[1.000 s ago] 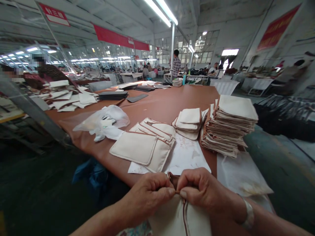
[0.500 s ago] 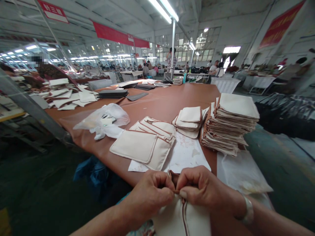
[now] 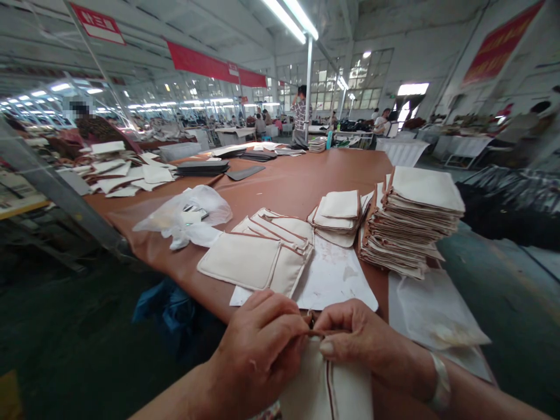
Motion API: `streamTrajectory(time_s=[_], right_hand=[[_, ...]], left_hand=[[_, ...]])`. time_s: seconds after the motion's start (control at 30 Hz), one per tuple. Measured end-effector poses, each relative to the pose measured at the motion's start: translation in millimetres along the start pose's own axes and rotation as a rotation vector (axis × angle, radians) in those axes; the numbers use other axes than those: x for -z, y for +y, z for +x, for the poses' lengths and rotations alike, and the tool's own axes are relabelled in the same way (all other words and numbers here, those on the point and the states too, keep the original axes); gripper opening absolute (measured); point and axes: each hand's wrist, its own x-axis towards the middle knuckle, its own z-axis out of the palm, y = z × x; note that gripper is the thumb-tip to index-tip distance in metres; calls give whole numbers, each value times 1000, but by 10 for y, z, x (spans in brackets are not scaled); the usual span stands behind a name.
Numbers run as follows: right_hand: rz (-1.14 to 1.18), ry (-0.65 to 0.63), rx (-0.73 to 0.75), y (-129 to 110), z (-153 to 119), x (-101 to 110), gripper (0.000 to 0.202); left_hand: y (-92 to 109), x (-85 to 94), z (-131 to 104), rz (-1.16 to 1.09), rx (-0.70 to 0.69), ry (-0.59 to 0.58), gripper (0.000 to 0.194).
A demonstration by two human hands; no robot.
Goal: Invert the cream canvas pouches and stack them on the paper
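Observation:
Low in the view, a cream fabric piece (image 3: 350,388) with a brown-edged slit down its middle hangs at the table's front edge. My left hand (image 3: 262,344) is closed on its brown top edge; its fingertips are partly hidden behind the back of the hand. My right hand (image 3: 356,338) pinches the same edge between thumb and forefinger, close beside the left. Just beyond my hands, several cream pieces with brown trim (image 3: 240,259) lie overlapping on a white sheet (image 3: 336,280).
A tall stack of cream pieces (image 3: 424,192) stands at the right, with a smaller pile (image 3: 339,207) beside it. A clear plastic bag (image 3: 212,204) lies left on the brown table covering (image 3: 289,181). Dark flat pieces (image 3: 203,167) and scattered cream pieces (image 3: 118,175) are farther back. Co-workers are in the background.
My left hand has turned so its back faces me more and its fingers have shifted along the fabric's top edge. My right hand keeps its pinch in nearly the same place.

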Motion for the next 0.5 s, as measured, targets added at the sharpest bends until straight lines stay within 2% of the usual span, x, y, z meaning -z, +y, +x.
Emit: streamTrajectory(time_s=[0.07, 0.17, 0.33, 0.5], right_hand=[[-12, 21, 5, -1, 16, -16, 38], [-51, 28, 10, 4, 35, -27, 35], [-128, 37, 39, 18, 34, -52, 30], [-57, 76, -20, 27, 49, -37, 18]], left_hand=[[22, -3, 13, 114, -92, -32, 20], [42, -33, 18, 212, -135, -48, 16], [33, -118, -21, 318, -61, -108, 13], [14, -158, -48, 376, -64, -175, 9]])
